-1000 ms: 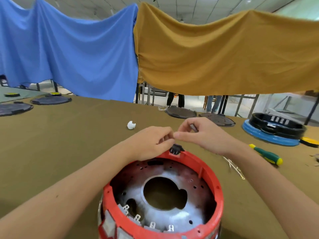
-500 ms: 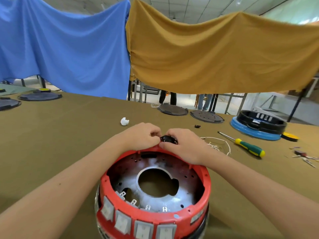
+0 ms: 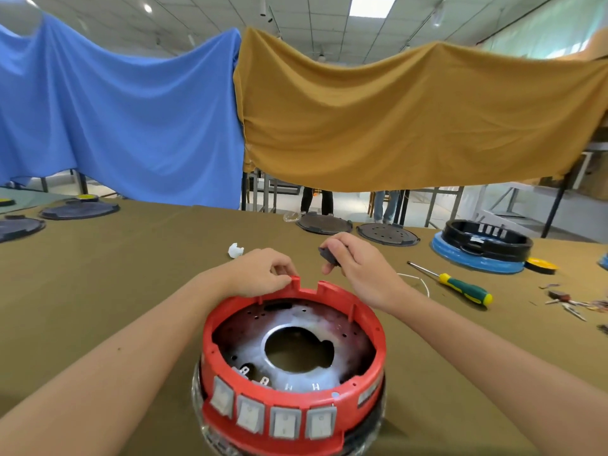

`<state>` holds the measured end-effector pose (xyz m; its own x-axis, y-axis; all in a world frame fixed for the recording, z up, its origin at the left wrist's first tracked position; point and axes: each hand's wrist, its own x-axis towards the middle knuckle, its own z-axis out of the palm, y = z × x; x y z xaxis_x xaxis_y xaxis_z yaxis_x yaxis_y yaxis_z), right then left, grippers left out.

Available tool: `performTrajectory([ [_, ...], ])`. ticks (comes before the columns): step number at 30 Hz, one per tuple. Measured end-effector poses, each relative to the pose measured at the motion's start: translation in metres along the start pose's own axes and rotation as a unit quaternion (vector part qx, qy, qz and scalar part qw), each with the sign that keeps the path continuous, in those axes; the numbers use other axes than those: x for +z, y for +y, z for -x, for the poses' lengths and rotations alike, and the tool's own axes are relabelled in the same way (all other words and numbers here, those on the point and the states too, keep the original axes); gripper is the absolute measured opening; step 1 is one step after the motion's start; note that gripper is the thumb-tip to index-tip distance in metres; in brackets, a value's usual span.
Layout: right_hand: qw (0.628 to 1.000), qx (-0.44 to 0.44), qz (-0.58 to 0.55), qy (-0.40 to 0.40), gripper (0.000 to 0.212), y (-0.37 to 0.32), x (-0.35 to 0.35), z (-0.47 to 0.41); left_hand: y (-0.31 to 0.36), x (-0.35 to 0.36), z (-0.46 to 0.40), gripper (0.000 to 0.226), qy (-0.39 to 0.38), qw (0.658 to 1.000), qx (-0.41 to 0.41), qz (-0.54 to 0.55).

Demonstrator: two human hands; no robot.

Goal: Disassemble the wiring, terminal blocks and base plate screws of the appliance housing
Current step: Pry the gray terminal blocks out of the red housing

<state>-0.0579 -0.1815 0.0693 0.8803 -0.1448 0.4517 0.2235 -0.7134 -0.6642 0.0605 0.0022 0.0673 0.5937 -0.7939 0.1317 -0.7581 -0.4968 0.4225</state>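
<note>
Dark, perhaps plastic part (image 3: 329, 255) above ribbed red housing (image 3: 292, 350)

No legible text, label, brand, number or sign appears on any surface. The four grey rocker switches (image 3: 273, 419) set in the near wall of the red housing (image 3: 362, 311), below both hands, carry faint marks too blurred to read. The green-and-yellow screwdriver (image 3: 460, 287) lying on the bench (image 3: 115, 274) to the right of the right hand (image 3: 358, 268) shows no readable marking.
</note>
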Motion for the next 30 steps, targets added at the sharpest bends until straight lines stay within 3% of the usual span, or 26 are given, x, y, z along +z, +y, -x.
performTrajectory([
  [5, 0.999, -0.033, 0.04, -0.01, 0.018, -0.001, 0.0, 0.0, -0.007, 0.001, -0.003, 0.012, 0.081, 0.991, -0.07, -0.085],
  [7, 0.999, -0.028, 0.029, -0.018, 0.012, 0.003, 0.004, 0.003, -0.002, 0.003, 0.0, 0.024, 0.133, 0.986, -0.042, -0.089],
  [11, 0.999, -0.03, 0.027, -0.001, 0.013, 0.006, 0.012, 0.006, 0.022, 0.006, 0.012, 0.04, 0.155, 0.978, 0.071, 0.122],
  [17, 0.997, -0.042, -0.055, -0.045, 0.014, 0.002, 0.004, 0.004, 0.035, 0.02, 0.019, 0.011, 0.239, 0.948, 0.086, 0.19],
  [21, 0.995, -0.058, -0.08, 0.018, 0.029, -0.001, -0.007, 0.004, 0.033, 0.022, 0.018, 0.009, 0.24, 0.933, 0.05, 0.263],
  [23, 0.993, -0.085, -0.069, 0.044, 0.026, 0.0, -0.013, 0.005, 0.032, 0.021, 0.017, 0.008, 0.232, 0.928, 0.009, 0.292],
  [28, 0.983, -0.151, 0.097, -0.022, 0.044, -0.002, -0.018, 0.005, 0.03, 0.022, 0.017, 0.019, 0.172, 0.929, 0.002, 0.327],
  [30, 0.977, -0.164, 0.136, -0.034, 0.041, -0.004, -0.017, 0.002, 0.031, 0.024, 0.018, 0.023, 0.132, 0.931, 0.018, 0.339],
])
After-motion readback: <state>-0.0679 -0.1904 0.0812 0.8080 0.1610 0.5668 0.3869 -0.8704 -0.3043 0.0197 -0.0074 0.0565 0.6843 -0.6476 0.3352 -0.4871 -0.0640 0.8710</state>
